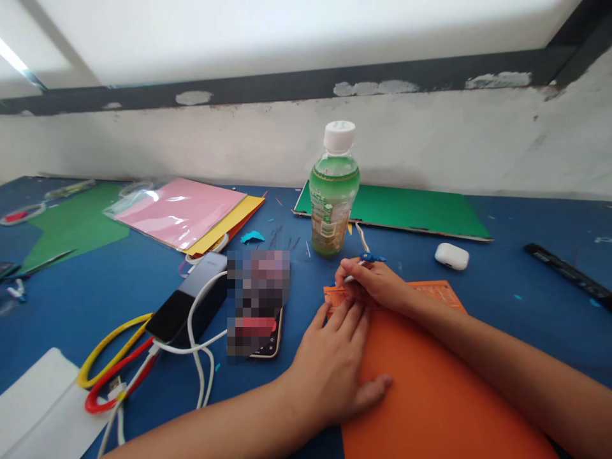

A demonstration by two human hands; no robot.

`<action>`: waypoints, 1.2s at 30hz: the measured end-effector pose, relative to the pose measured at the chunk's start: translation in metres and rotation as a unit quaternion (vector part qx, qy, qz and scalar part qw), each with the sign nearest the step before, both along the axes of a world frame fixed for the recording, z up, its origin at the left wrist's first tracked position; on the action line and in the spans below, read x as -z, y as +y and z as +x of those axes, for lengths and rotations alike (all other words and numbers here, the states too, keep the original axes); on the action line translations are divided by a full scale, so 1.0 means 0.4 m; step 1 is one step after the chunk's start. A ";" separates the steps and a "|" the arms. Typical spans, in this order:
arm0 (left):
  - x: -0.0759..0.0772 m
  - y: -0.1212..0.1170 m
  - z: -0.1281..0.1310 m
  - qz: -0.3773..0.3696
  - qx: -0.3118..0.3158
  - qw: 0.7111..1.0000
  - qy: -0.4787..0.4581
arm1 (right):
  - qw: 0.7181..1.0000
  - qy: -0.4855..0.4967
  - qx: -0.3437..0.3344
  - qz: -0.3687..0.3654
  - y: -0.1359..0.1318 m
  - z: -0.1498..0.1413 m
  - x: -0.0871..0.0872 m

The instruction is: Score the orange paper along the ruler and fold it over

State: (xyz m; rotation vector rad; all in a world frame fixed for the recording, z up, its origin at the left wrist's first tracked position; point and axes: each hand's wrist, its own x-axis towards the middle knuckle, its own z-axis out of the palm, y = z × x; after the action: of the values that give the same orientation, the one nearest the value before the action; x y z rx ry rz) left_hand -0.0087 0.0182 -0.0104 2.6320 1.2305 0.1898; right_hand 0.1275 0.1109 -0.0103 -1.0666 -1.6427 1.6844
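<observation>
Two hands on the orange sheet point(430, 382): your right hand point(377, 284) pinches a blue-capped pen point(361, 260) at the sheet's far left corner, fingers curled tight; your left hand point(335, 363) lies flat, fingers pressed together, pinning that edge. Marking looks barely begun; the sheet's surface shows bare. Sheet lies on the blue table point(71, 299), bottle point(333, 191) just beyond, phone point(268, 344) left.
</observation>
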 end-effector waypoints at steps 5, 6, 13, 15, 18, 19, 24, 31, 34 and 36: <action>0.001 0.000 0.000 0.005 0.000 1.000 -0.001 | 1.000 -0.002 0.006 0.002 -0.002 -0.001 -0.001; 0.001 0.000 0.000 0.004 0.000 1.000 -0.001 | 1.000 -0.001 0.006 0.001 -0.002 -0.001 0.000; 0.002 0.000 -0.001 -0.008 0.001 1.000 -0.001 | 0.999 0.024 0.016 -0.021 0.002 0.005 0.011; 0.003 0.001 -0.001 -0.009 0.000 1.000 -0.002 | 0.999 0.022 0.020 -0.016 0.003 0.004 0.013; 0.002 0.001 -0.001 -0.011 0.000 1.000 -0.003 | 1.000 0.007 0.026 0.009 0.004 0.001 0.012; 0.001 0.002 0.000 -0.011 0.001 1.000 -0.004 | 0.999 0.002 0.027 0.018 0.003 0.000 0.012; -0.003 0.002 0.002 -0.014 0.000 1.000 -0.002 | 0.999 -0.014 0.022 0.043 0.000 -0.005 0.007; -0.002 0.001 0.001 -0.008 0.001 1.000 0.000 | 0.997 -0.031 0.016 0.064 0.002 -0.004 0.007; -0.001 0.002 0.001 -0.018 0.001 1.000 0.001 | 0.998 -0.015 0.012 0.058 0.000 -0.001 0.013; 0.000 0.002 0.001 -0.028 0.000 1.000 0.003 | 0.999 0.009 0.015 0.033 -0.004 0.001 0.013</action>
State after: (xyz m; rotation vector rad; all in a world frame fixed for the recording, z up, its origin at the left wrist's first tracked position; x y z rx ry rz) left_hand -0.0083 0.0190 -0.0103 2.5871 1.2186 0.1448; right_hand 0.1280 0.1093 -0.0157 -1.0366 -1.6520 1.6039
